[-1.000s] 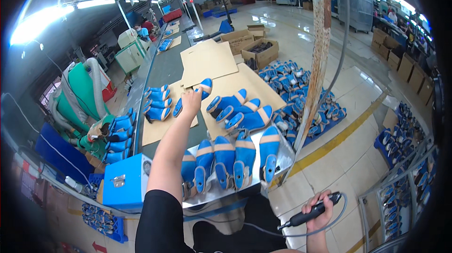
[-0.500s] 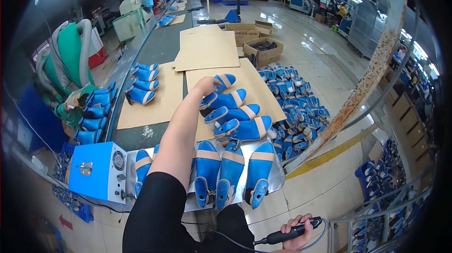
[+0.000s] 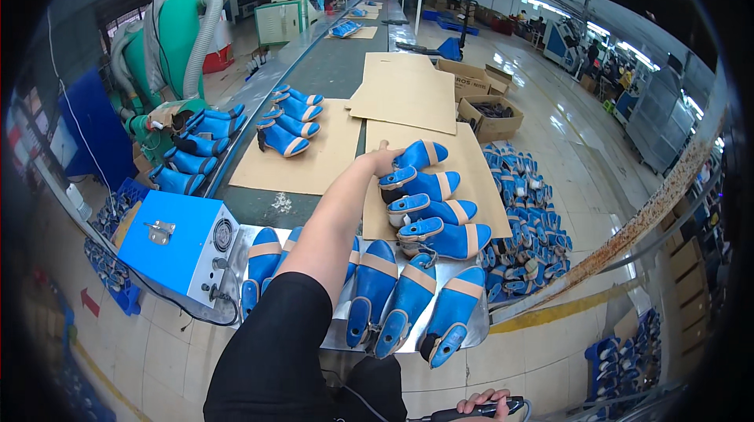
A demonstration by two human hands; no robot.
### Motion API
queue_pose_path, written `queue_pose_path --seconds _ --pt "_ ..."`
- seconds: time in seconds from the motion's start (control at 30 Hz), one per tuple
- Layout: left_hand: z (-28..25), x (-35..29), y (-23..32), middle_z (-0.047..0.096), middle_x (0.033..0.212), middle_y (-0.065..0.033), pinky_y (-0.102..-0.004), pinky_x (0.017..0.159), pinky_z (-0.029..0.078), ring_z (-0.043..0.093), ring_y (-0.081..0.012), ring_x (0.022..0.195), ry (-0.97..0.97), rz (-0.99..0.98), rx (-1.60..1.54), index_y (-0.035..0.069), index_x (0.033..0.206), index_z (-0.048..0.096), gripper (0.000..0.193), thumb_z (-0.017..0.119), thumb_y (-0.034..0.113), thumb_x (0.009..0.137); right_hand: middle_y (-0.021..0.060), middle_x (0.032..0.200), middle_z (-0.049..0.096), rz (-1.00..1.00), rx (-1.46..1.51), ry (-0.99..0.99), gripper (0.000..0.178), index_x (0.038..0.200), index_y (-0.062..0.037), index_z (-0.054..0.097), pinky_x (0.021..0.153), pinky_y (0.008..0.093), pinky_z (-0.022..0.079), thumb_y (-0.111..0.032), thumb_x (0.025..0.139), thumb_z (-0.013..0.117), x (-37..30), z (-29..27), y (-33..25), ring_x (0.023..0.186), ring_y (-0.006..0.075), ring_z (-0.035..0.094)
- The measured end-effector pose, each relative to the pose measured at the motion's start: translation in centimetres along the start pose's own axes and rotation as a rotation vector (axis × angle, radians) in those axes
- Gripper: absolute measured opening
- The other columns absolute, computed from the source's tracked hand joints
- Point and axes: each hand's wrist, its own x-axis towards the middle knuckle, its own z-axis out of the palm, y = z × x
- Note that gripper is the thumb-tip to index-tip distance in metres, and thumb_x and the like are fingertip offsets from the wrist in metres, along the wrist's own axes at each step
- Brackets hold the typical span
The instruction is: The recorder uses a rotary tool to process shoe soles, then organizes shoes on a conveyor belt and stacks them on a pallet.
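My left arm reaches over the bench, and my left hand point(image 3: 385, 159) is at the heel end of a blue shoe last point(image 3: 422, 154) with a tan strap across its toe. Its fingers are partly hidden against that last, which lies farthest back in a row on cardboard. Closer to me in the row are several similar lasts, the nearest one point(image 3: 452, 239) lying on its side. Low in the view, my right hand point(image 3: 485, 404) is closed around a black corded handheld tool point(image 3: 471, 409). More strapped lasts point(image 3: 375, 284) stand along the bench's near metal edge.
A blue box machine point(image 3: 177, 229) with knobs sits at the near left. Another group of lasts point(image 3: 287, 127) lies on the left cardboard point(image 3: 314, 163). Many lasts are heaped point(image 3: 525, 225) on the right. A rusty post point(image 3: 620, 241) slants across the right side.
The view has swung left, so the bench appears farther right. My left hand stays at the farthest last, now more toward its heel. The right hand with the tool sits lower in view.
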Motion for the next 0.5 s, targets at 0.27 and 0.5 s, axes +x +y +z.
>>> queue_pose_path --seconds 0.27,0.5 --pt "-0.8 -0.2 -1.4 0.039 0.162 -0.0276 -0.0468 0.116 0.044 0.049 -0.0433 0.143 0.034 0.199 0.027 0.017 0.168 0.021 0.090 0.070 0.026 0.093 0.0135 0.100 0.065 0.016 0.015 -0.085 0.024 0.114 -0.0117 0.057 0.077 0.0484 0.056 -0.033 0.112 0.047 1.0 -1.4 0.5 0.086 0.0307 0.063" --pt "0.7 1.3 -2.0 0.060 0.146 -0.0223 -0.0451 0.113 0.049 0.061 -0.0384 0.132 0.194 0.160 -0.077 0.014 0.157 0.043 0.090 0.084 0.030 0.078 0.0169 0.101 0.064 0.015 -0.010 -0.194 0.026 0.117 -0.0108 0.056 0.084 0.0522 0.058 -0.033 0.114 0.042 1.3 -3.1 0.2 0.095 0.0326 0.064"
